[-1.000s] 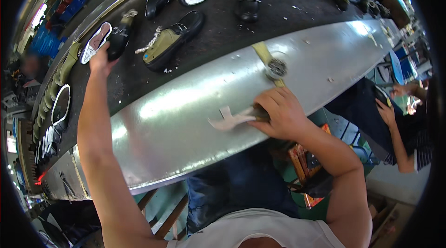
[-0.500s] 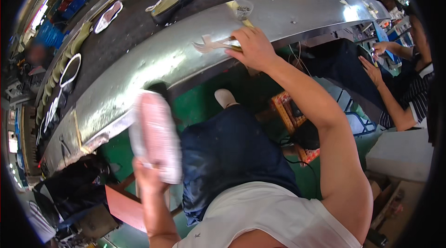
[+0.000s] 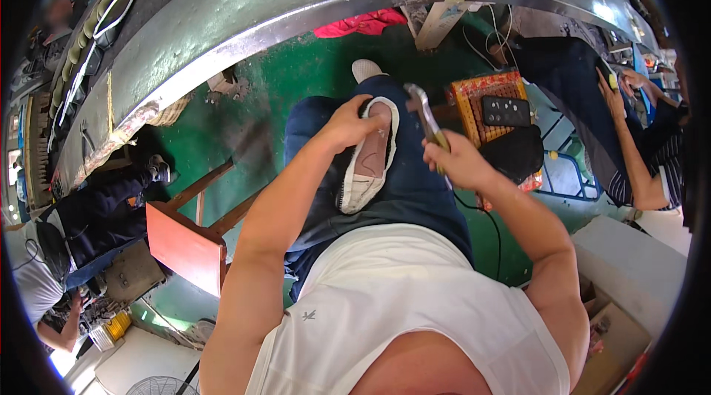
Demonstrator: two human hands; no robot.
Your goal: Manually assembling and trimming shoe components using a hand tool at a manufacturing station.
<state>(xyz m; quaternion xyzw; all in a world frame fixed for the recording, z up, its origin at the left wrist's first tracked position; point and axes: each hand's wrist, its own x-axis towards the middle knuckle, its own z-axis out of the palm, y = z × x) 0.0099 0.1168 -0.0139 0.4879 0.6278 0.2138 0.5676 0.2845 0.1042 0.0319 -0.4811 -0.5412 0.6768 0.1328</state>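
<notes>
Left hand (image 3: 348, 125) grips shoe (image 3: 371, 164); shirt (image 3: 415, 284) bears emblem (image 3: 309, 314).

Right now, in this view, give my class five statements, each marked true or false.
1. The left hand holds a white-edged shoe with a brown middle. True.
2. The shoe rests on the silvery metal bench. False: it is over dark blue trousers.
3. The right hand grips a yellowish-handled metal hammer. True.
4. The hammer's head touches the shoe. False: they are apart.
5. A flat black device lies on the orange patterned seat. True.
</notes>
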